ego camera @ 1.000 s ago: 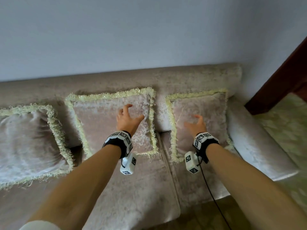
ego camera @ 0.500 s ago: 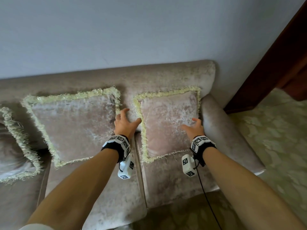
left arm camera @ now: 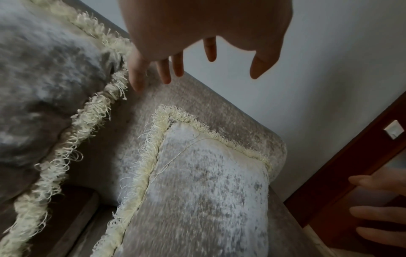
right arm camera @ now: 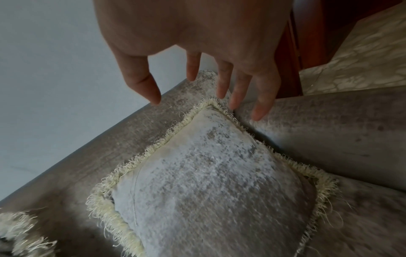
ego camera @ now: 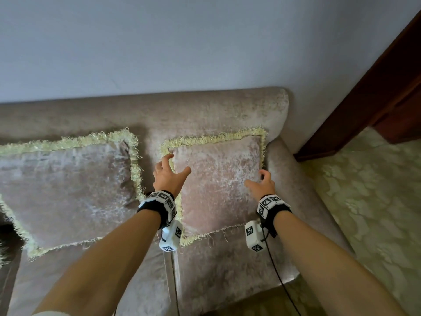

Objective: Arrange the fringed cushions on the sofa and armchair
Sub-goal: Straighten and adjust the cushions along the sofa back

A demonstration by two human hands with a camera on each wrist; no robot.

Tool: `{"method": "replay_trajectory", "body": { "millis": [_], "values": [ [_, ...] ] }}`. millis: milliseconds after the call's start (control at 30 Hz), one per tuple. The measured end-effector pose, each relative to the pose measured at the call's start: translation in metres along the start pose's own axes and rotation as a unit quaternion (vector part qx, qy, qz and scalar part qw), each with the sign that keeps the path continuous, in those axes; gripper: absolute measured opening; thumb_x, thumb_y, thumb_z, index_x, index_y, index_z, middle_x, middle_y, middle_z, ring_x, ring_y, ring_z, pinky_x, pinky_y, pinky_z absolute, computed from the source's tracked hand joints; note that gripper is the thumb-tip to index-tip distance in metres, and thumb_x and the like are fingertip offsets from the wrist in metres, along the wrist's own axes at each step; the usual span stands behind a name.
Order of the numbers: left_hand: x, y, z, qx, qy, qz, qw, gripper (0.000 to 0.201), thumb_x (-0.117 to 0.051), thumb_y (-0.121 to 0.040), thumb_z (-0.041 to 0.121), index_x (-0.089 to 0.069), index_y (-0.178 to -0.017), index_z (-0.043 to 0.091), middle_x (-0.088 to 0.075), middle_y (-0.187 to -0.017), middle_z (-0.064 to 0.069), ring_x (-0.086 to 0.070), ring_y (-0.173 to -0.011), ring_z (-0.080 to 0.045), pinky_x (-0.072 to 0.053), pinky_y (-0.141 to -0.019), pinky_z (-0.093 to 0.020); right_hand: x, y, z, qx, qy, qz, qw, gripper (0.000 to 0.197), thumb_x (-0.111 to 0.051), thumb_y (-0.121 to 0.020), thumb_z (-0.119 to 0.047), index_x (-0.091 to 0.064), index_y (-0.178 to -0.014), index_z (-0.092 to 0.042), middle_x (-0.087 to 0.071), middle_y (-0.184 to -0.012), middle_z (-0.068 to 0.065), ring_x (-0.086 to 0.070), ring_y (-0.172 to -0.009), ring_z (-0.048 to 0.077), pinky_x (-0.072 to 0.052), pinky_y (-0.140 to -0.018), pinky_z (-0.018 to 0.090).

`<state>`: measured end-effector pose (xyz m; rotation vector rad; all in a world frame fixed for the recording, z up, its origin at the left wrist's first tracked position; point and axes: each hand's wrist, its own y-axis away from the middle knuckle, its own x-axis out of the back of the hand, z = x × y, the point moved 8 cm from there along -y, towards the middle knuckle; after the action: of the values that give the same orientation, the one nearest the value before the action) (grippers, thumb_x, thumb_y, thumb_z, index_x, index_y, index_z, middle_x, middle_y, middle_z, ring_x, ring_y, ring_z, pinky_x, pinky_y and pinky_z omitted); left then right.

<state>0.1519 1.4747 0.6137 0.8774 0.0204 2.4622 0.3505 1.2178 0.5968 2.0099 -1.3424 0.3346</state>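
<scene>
A pinkish-beige cushion with pale yellow fringe leans on the sofa back at the right end, beside the armrest. My left hand hovers open at its upper left edge. My right hand hovers open at its right edge, fingers spread. Neither hand grips the cushion. A second fringed cushion leans to the left.
A grey-blue wall rises behind the sofa. A dark wooden frame stands at the right, over a pale green patterned floor covering. A cable hangs from my right wrist over the seat.
The view has swung right, so the third cushion has left the frame. My left hand moved from the gap between cushions to the right cushion's left edge; my right hand sits at its right edge.
</scene>
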Motion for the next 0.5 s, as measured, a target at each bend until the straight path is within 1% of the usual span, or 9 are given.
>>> {"method": "replay_trajectory", "body": {
  "millis": [67,200,333,400,500],
  "values": [
    [-0.006,-0.015,0.002,0.009,-0.007,-0.001,1.0,0.065,-0.067,-0.079,0.048,-0.037,-0.134,0.032,-0.038,-0.142,-0.008,-0.041,-0.125,-0.029,-0.04,-0.101,-0.053,-0.001,-0.019,-0.007,-0.001,0.009,0.0,1.0,0.068,-0.068,-0.076,-0.035,-0.036,-0.136,-0.03,-0.033,-0.142,0.01,-0.051,-0.114,0.035,-0.047,-0.095,0.051],
    [-0.014,-0.033,0.004,0.016,-0.013,-0.001,1.0,0.063,-0.067,-0.078,0.049,-0.039,-0.133,0.034,-0.039,-0.142,-0.005,-0.039,-0.128,-0.025,-0.04,-0.102,-0.05,-0.005,-0.044,-0.013,-0.003,0.013,-0.008,1.0,0.066,-0.07,-0.078,-0.029,-0.038,-0.136,-0.028,-0.032,-0.145,0.009,-0.047,-0.12,0.034,-0.045,-0.094,0.046],
    [-0.024,-0.06,0.011,0.022,-0.025,0.012,0.999,0.064,-0.068,-0.078,0.048,-0.039,-0.133,0.031,-0.039,-0.143,-0.007,-0.038,-0.129,-0.025,-0.04,-0.099,-0.045,-0.006,-0.078,-0.022,0.0,0.018,-0.021,1.0,0.072,-0.072,-0.077,-0.031,-0.036,-0.14,-0.028,-0.032,-0.149,0.007,-0.045,-0.125,0.034,-0.044,-0.099,0.048],
    [-0.032,-0.071,0.012,0.026,-0.034,0.015,0.999,0.065,-0.068,-0.079,0.049,-0.039,-0.134,0.03,-0.039,-0.143,-0.007,-0.039,-0.129,-0.025,-0.04,-0.099,-0.044,-0.006,-0.095,-0.026,0.004,0.022,-0.023,0.999,0.072,-0.073,-0.076,-0.029,-0.037,-0.139,-0.027,-0.035,-0.147,0.008,-0.047,-0.123,0.034,-0.044,-0.098,0.047],
    [-0.048,-0.09,0.014,0.039,-0.051,0.005,0.998,0.067,-0.068,-0.078,0.052,-0.038,-0.134,0.032,-0.037,-0.144,-0.007,-0.04,-0.129,-0.027,-0.042,-0.101,-0.049,-0.005,-0.124,-0.033,0.013,0.02,-0.037,0.999,0.072,-0.074,-0.075,-0.029,-0.039,-0.138,-0.029,-0.037,-0.145,0.007,-0.051,-0.119,0.032,-0.048,-0.094,0.045]
  ]
}}
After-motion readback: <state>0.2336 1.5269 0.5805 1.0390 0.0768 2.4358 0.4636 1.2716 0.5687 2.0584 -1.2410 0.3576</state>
